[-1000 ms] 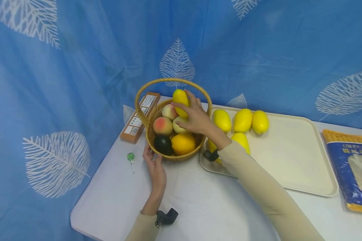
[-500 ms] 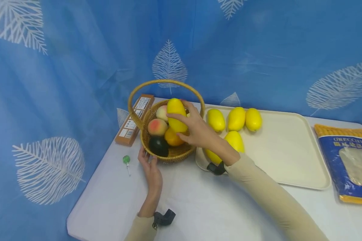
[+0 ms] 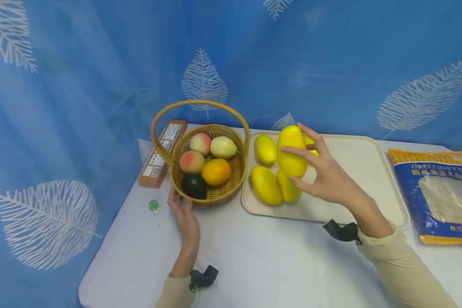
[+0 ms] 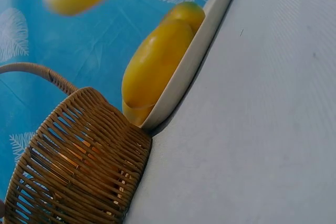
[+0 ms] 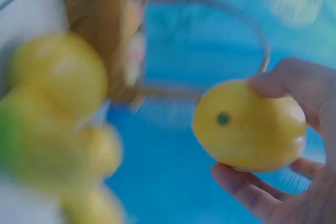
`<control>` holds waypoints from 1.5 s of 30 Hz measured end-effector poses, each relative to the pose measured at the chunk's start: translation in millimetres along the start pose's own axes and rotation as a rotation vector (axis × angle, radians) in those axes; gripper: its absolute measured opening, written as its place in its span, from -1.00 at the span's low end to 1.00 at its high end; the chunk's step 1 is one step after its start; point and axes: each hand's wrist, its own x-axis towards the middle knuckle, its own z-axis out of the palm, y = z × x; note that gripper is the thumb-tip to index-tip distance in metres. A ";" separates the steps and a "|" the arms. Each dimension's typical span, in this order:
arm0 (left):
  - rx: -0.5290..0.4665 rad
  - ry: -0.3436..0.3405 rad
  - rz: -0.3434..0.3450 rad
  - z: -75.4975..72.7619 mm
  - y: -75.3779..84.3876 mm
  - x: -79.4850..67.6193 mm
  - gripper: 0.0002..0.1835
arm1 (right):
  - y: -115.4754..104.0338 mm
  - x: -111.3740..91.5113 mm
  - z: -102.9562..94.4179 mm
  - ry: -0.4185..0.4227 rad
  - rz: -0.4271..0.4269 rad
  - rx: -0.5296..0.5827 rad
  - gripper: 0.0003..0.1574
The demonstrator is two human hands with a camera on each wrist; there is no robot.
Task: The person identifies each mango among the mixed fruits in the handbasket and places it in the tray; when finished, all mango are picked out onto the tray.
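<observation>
My right hand (image 3: pixel 325 171) grips a yellow mango (image 3: pixel 291 149) between thumb and fingers, above the left part of the cream tray (image 3: pixel 350 211). In the right wrist view the held mango (image 5: pixel 247 127) shows a small green stem spot. Below and around it on the tray lie several more mangoes (image 3: pixel 265 186), some partly hidden. The left hand (image 3: pixel 186 226) rests against the near-left side of a wicker basket (image 3: pixel 227 197) with extended fingers. Inside the basket are two peaches (image 3: pixel 191 162), a pale green fruit (image 3: pixel 223 147), an orange-yellow fruit (image 3: pixel 216 172) and a dark green fruit (image 3: pixel 193 186).
A brown box (image 3: pixel 151 176) with white labels lies left of the basket. Nearer me is a green lollipop (image 3: pixel 153 206). At the right stands a blue and yellow pasta bag (image 3: pixel 433 201). Behind the table hangs a blue leaf-patterned cloth (image 3: pixel 323 64). The basket's tall handle (image 3: pixel 200 102) arches upward.
The right hand has carried the mango from over the basket rightward to over the tray. The left hand has stayed at the basket. The head view has shifted slightly right.
</observation>
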 end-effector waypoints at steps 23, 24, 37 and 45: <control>0.037 0.002 -0.010 -17.9 7.4 -0.8 -0.39 | 75.2 -74.9 17.8 -0.304 0.459 0.194 -0.14; 0.037 0.004 -0.008 -18.2 7.2 -1.2 -0.40 | 75.1 -75.2 18.0 -0.303 0.461 0.197 -0.13; 0.035 -0.010 0.002 -18.3 6.5 -1.1 -0.40 | 76.4 -83.5 20.8 -0.276 0.453 0.167 -0.14; 0.099 -0.023 0.023 -25.8 13.3 -3.4 -0.39 | 71.0 -91.1 22.0 -0.230 0.401 0.102 -0.13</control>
